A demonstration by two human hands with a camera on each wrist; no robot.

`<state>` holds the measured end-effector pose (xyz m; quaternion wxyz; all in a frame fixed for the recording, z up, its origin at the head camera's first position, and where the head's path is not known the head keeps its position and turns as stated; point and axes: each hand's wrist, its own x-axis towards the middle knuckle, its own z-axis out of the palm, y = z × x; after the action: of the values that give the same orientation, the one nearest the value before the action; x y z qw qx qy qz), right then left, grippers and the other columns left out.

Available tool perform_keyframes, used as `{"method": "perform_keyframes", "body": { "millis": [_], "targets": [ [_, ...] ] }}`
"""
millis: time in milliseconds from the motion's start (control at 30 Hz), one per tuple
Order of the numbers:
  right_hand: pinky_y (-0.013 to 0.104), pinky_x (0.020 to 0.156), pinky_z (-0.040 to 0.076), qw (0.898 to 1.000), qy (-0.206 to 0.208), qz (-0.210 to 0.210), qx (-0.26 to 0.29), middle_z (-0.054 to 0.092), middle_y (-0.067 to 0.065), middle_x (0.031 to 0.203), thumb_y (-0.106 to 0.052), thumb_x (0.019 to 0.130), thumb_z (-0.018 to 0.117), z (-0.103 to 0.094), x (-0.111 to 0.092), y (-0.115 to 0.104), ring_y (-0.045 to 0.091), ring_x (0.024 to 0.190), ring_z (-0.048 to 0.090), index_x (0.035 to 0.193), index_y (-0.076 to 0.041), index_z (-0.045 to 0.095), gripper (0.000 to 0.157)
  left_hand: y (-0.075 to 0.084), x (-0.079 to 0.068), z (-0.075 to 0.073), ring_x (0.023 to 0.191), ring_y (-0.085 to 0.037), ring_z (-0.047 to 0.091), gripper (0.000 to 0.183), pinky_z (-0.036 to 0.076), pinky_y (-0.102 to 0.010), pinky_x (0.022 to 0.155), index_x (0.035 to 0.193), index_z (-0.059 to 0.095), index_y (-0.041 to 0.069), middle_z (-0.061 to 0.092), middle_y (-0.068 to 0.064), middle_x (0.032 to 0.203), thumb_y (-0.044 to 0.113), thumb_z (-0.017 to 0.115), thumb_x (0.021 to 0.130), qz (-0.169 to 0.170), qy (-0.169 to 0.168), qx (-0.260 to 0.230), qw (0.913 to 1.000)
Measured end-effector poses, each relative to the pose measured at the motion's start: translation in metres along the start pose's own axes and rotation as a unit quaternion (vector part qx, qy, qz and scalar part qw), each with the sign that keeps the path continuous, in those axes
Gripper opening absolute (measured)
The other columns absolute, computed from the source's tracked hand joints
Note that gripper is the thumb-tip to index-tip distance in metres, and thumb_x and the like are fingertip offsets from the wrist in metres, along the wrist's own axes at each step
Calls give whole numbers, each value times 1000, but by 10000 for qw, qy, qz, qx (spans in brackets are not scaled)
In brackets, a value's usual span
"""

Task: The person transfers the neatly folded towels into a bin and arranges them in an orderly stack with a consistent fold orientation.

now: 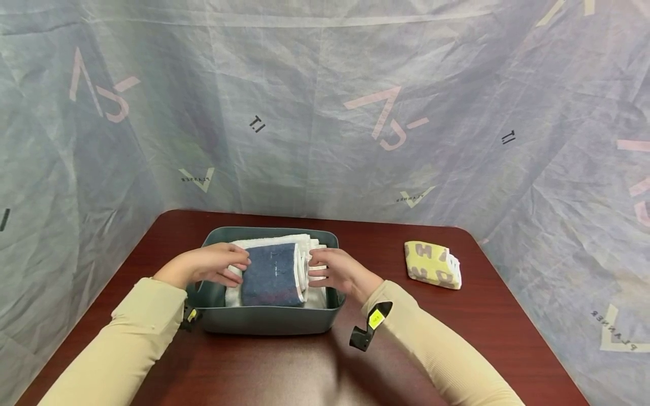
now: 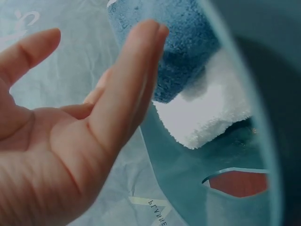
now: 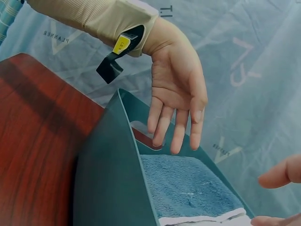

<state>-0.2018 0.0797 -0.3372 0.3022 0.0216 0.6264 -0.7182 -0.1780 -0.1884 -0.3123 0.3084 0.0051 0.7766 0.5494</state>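
Observation:
A dark green-grey plastic basket (image 1: 269,322) stands on the table, with folded towels inside. Topmost lies a folded blue towel (image 1: 269,273) with a white edge; folded white towels (image 1: 317,299) show beneath and around it. My left hand (image 1: 215,264) hovers over the basket's left side, its fingers loosely extended and holding nothing. Above the right side is my right hand (image 1: 341,274), fingers spread and slightly bent, beside the blue towel's white edge. In the right wrist view the left hand (image 3: 176,84) hangs palm-visible above the blue towel (image 3: 188,186), apart from it.
A folded yellow towel (image 1: 426,263) with grey letters and a white underside lies at the right of the reddish-brown table (image 1: 376,242). Printed grey fabric (image 1: 315,84) hangs behind and at both sides. The basket has a handle slot (image 2: 240,182) in its side.

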Motion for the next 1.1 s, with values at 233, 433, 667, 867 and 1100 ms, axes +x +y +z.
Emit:
{"method": "perform_keyframes", "body": {
  "millis": [233, 433, 667, 867, 1100],
  "targets": [
    [51, 95, 39, 9999, -92, -11, -139, 41, 27, 133, -5, 94, 44, -2, -3, -5, 41, 117, 46, 137, 5, 38, 44, 2, 4, 1, 110, -39, 53, 58, 49, -40, 84, 139, 25, -9, 36, -31, 134, 12, 53, 93, 233, 186, -332, 9990],
    [48, 92, 43, 9999, -47, -49, -80, 47, 25, 128, -3, 91, 49, -4, -6, -8, 39, 115, 49, 135, 3, 42, 45, 2, 9, 2, 110, -37, 53, 56, 47, -42, 88, 139, 28, -8, 39, -31, 133, 11, 54, 93, 578, 377, -742, 9949],
    [44, 87, 47, 9995, -122, -279, -99, 54, 22, 121, -5, 92, 50, -10, -10, -13, 38, 110, 53, 134, 3, 44, 43, 4, 12, 8, 116, -39, 48, 66, 46, -40, 90, 141, 25, -7, 37, -30, 134, 14, 61, 89, 919, 462, -1117, 9884],
    [43, 87, 47, 9988, -219, -425, -37, 54, 23, 120, -2, 91, 50, -15, -14, -19, 38, 109, 55, 133, 4, 44, 44, 11, 17, 17, 118, -39, 45, 65, 46, -38, 90, 140, 28, -5, 35, -28, 137, 14, 63, 88, 1062, 436, -1336, 9844],
    [44, 88, 47, 9983, -180, -561, -24, 61, 13, 106, -1, 92, 49, -23, -19, -26, 38, 109, 54, 132, 4, 45, 41, 22, 27, 32, 117, -39, 47, 58, 46, -39, 90, 136, 35, -4, 40, -26, 133, 13, 63, 88, 1167, 563, -1468, 9806]
  ]
}}
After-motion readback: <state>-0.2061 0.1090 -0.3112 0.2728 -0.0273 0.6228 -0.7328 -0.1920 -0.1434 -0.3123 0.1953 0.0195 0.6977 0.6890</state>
